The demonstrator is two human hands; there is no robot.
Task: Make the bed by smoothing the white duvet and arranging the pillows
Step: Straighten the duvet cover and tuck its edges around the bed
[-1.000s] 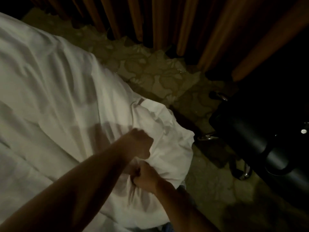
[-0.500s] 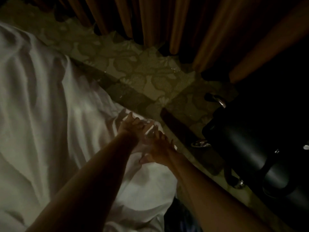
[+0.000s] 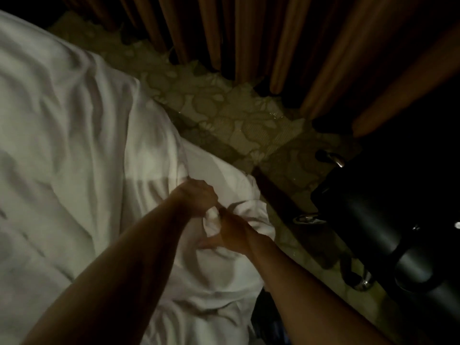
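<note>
The white duvet [image 3: 74, 150] covers the bed on the left and lies in soft wrinkles. Its near right corner is bunched up at the bed's edge. My left hand [image 3: 196, 197] is closed in a fist on a fold of that corner. My right hand [image 3: 231, 232] sits just below and to the right, fingers pinching the same bunch of cloth with the thumb spread out. Both forearms reach in from the bottom of the view. No pillow is in sight.
A patterned carpet strip [image 3: 239, 120] runs between the bed and brown curtains [image 3: 249, 33] at the back. A black chair [image 3: 373, 232] with chrome legs stands close on the right, near the bed's corner. The room is dim.
Half a second ago both hands were spread with fingers apart over the corner; now they have closed on the bunched cloth. The corner sits lower in view.
</note>
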